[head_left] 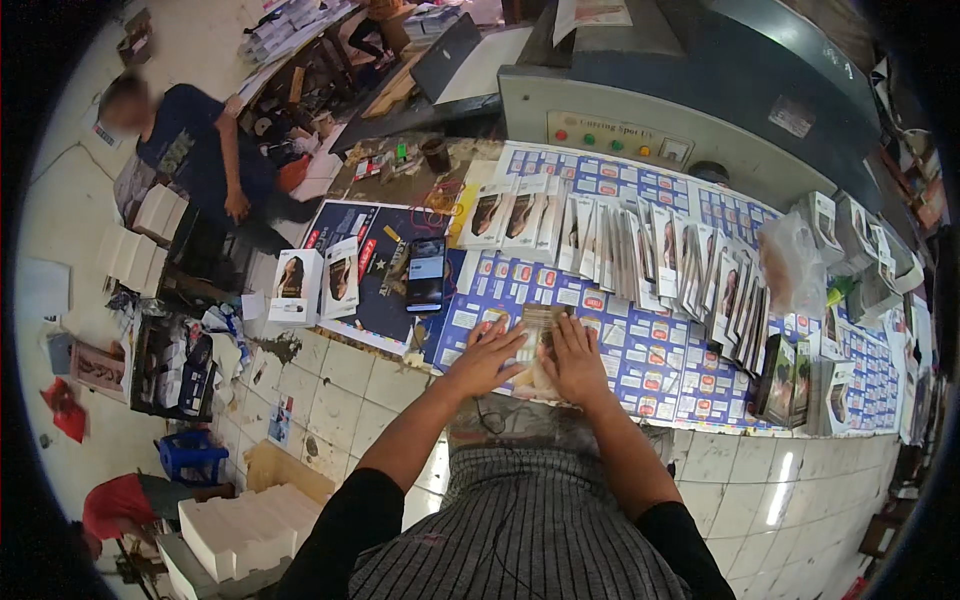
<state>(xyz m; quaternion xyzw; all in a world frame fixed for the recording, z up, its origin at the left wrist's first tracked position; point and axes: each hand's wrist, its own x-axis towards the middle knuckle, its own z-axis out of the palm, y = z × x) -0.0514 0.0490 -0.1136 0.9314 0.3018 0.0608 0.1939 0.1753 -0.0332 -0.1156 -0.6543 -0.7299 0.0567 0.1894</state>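
Between my hands, at the table's near edge, lies a flat printed carton [541,335] in brown and pale tones. My left hand [490,357] is open, palm down, with its fingers reaching to the carton's left side. Pressing on the carton's right part, my right hand [575,362] has its fingers stretched out flat. The two hands cover much of the carton, so its outline is partly hidden. Beneath it spreads a blue printed sheet [648,350] that covers the tabletop.
A long row of upright flat cartons [665,255] leans across the table to the right. A phone [426,275] lies left, near a carton stack [296,287]. Behind stands a large grey machine [600,100]. A person [195,150] stands far left; another person [125,505] bends lower left.
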